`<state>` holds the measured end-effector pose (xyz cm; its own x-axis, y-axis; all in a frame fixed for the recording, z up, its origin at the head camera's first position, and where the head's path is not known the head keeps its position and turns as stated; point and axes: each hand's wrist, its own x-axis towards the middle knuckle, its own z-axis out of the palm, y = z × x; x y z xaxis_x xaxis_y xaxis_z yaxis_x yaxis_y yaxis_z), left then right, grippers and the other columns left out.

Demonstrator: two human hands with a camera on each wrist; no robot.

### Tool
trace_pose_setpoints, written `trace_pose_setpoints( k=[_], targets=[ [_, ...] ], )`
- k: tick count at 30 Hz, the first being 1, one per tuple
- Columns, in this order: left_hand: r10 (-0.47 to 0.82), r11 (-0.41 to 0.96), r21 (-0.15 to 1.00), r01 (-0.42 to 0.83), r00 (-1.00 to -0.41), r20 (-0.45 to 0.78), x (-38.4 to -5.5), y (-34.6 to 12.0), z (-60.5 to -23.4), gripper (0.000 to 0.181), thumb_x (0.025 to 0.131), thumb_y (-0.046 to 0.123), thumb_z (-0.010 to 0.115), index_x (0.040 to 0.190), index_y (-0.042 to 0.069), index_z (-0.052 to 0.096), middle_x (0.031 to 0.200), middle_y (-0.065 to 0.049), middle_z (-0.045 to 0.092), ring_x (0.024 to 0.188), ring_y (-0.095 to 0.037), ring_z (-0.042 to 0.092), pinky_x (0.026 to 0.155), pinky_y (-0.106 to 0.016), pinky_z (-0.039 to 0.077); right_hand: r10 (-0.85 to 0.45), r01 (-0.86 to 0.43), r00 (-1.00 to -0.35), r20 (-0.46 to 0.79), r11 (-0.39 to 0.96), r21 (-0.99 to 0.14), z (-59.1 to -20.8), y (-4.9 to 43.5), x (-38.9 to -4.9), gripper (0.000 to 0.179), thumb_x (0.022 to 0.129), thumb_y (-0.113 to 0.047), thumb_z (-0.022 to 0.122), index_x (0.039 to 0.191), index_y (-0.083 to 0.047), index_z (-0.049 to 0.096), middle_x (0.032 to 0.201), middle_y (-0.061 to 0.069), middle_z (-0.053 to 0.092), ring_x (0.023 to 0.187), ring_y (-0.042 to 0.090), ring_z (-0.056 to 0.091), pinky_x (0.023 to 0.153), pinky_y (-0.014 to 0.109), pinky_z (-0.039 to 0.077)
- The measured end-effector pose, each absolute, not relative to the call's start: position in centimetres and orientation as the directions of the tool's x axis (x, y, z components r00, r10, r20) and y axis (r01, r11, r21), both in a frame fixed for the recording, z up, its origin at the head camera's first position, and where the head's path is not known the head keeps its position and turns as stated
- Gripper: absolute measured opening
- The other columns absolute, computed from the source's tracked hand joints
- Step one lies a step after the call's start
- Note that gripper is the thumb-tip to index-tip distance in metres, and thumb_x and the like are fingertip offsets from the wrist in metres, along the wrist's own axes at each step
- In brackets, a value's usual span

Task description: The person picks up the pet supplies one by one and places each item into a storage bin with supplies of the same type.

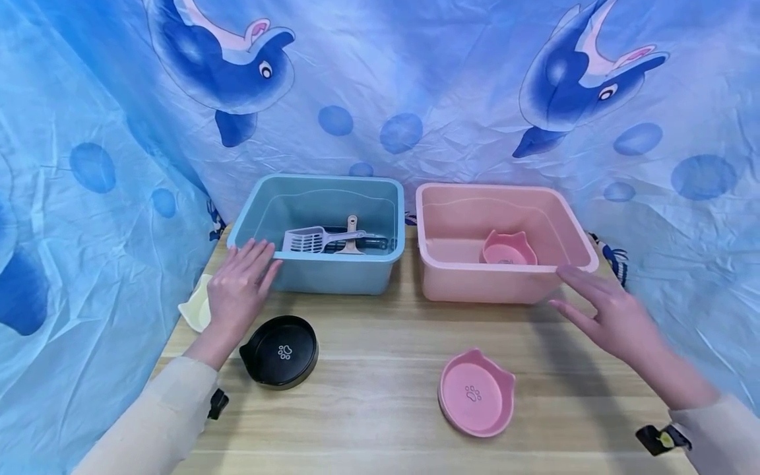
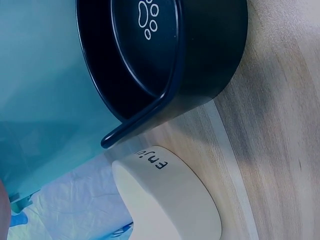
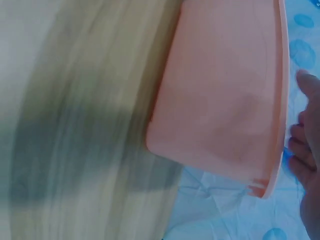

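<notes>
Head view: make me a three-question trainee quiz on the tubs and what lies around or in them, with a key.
1. True or false: the black bowl stands on the table.
2. Fill in: nearest to the pink tub is the person's ____.
3. Choose: the lilac scoop lies in
a) the pink tub
b) the blue tub
c) the black bowl

Key: 1. True; 2. right hand; 3. b
</notes>
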<state>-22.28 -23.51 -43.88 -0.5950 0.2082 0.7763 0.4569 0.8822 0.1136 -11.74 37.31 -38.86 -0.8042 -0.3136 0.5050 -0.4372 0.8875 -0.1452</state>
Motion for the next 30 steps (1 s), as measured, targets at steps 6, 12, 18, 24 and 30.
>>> trace_pose_setpoints(
  k=[6, 12, 18, 24, 30],
  targets=[
    [0.204, 0.878, 0.117, 0.464, -0.585, 0.785, -22.4, -23.5, -43.8, 0.039, 0.094, 0.021, 0.081, 0.128, 0.004, 0.077, 0.126, -0.019, 0.075, 0.12, -0.042, 0.071, 0.112, -0.059, 0.051, -0.358, -0.488, -0.796, 0.488, 0.856, -0.168, -38.9, 36.4, -10.4, 0.068, 0.082, -0.031, 0.093, 0.143, -0.013, 0.07, 0.134, 0.017, 0.073, 0.113, 0.045, 0.073, 0.11, 0.004, 0.032],
    [0.222, 0.875, 0.105, 0.473, -0.584, 0.781, -22.4, -23.6, -43.8, 0.038, 0.099, 0.026, 0.075, 0.129, 0.003, 0.076, 0.127, -0.021, 0.074, 0.121, -0.044, 0.071, 0.11, -0.062, 0.051, -0.332, -0.422, -0.888, 0.319, 0.865, -0.273, -38.8, 35.1, -9.7, 0.066, 0.082, -0.026, 0.094, 0.142, -0.008, 0.07, 0.134, 0.016, 0.074, 0.115, 0.041, 0.073, 0.097, 0.034, 0.06],
    [0.221, 0.872, 0.111, 0.477, -0.586, 0.779, -22.5, -23.5, -43.8, 0.038, 0.099, 0.025, 0.076, 0.129, 0.003, 0.076, 0.127, -0.022, 0.074, 0.121, -0.045, 0.07, 0.11, -0.062, 0.051, -0.344, -0.392, -0.919, 0.195, 0.855, -0.34, -39.7, 34.0, -9.7, 0.062, 0.087, -0.032, 0.091, 0.14, -0.007, 0.071, 0.132, 0.013, 0.075, 0.115, 0.039, 0.074, 0.089, 0.059, 0.061],
    [0.233, 0.876, 0.101, 0.471, -0.598, 0.767, -22.4, -23.6, -43.7, 0.039, 0.099, 0.025, 0.076, 0.13, 0.002, 0.075, 0.128, -0.022, 0.073, 0.122, -0.045, 0.07, 0.11, -0.063, 0.051, -0.372, -0.38, -0.923, 0.1, 0.833, -0.403, -40.7, 33.1, -10.1, 0.063, 0.09, -0.039, 0.088, 0.141, -0.008, 0.07, 0.133, 0.012, 0.075, 0.116, 0.034, 0.074, 0.091, 0.055, 0.062],
    [0.229, 0.876, 0.107, 0.47, -0.602, 0.765, -22.4, -23.6, -43.8, 0.038, 0.101, 0.025, 0.074, 0.131, 0.003, 0.075, 0.129, -0.022, 0.073, 0.124, -0.045, 0.069, 0.112, -0.062, 0.049, -0.384, -0.303, -0.922, -0.046, 0.791, -0.531, -41.1, 32.2, -10.8, 0.065, 0.093, -0.043, 0.084, 0.144, -0.007, 0.068, 0.137, 0.012, 0.073, 0.123, 0.033, 0.072, 0.097, 0.051, 0.061]
  ],
)
